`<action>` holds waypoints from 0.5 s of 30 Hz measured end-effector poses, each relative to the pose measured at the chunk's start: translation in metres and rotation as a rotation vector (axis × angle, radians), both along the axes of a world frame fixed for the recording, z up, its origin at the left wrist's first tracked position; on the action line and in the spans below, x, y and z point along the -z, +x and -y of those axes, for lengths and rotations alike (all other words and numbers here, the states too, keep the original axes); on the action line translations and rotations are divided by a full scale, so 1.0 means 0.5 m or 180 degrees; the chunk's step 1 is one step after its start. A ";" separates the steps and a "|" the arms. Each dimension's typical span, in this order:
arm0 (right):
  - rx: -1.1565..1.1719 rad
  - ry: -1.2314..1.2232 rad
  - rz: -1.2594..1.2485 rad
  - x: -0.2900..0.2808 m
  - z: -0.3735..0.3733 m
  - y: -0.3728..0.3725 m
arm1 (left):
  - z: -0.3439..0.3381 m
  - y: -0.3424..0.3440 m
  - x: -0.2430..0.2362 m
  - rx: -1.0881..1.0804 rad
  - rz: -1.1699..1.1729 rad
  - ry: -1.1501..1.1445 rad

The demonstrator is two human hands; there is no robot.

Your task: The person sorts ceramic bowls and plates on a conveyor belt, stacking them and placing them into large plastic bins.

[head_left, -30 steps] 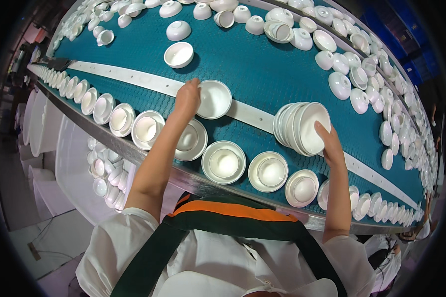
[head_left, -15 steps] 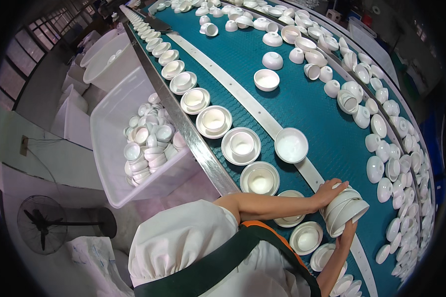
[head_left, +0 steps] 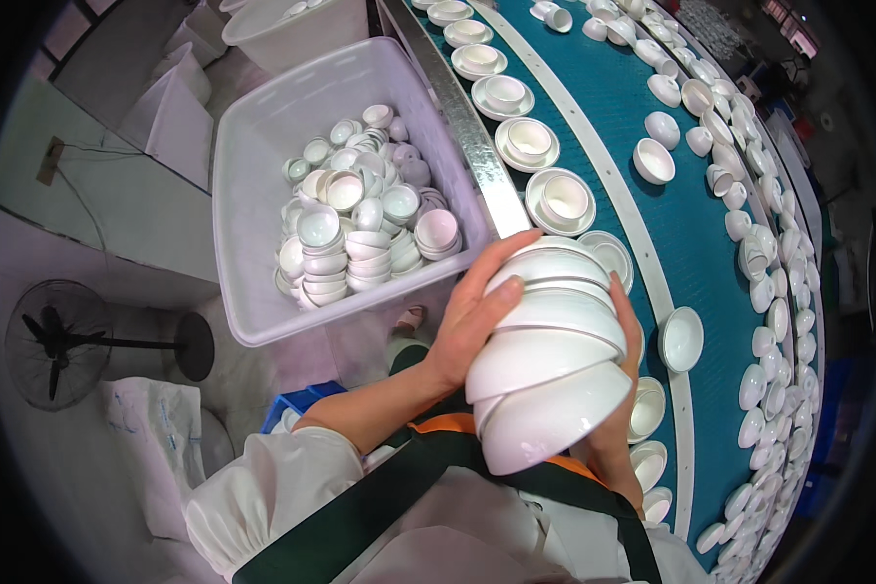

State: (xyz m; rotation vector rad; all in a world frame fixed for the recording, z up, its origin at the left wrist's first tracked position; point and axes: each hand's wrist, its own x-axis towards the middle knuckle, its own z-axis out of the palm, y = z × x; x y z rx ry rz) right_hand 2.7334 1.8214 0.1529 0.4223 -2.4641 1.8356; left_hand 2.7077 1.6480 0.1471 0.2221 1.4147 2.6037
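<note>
Fingers [head_left: 501, 300]: left hand [head_left: 462, 336], parted, pressing the stack [head_left: 560, 311]; right hand [head_left: 633, 331], against its opposite side, spread unclear. Stack: between your hands, by the belt [head_left: 691, 253]. Press both sides evenly; the end bowl [head_left: 555, 419] slants.

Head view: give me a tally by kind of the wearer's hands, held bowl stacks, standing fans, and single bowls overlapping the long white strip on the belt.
Hands: 2 (left hand, right hand)
Held bowl stack: 1
Standing fan: 1
Single bowl overlapping the white strip: 1
Total: 5
</note>
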 end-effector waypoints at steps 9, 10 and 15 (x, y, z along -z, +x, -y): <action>-0.1308 0.1023 0.2290 0.474 0.390 -0.407 | 0.323 -0.164 0.579 -0.0674 0.2547 0.1589; -0.1540 0.1155 0.2658 0.516 0.388 -0.426 | 0.317 -0.162 0.610 -0.0675 0.2791 0.1581; -0.1015 0.1476 0.2580 0.715 0.371 -0.388 | 0.339 -0.131 0.673 0.0318 0.4273 0.0773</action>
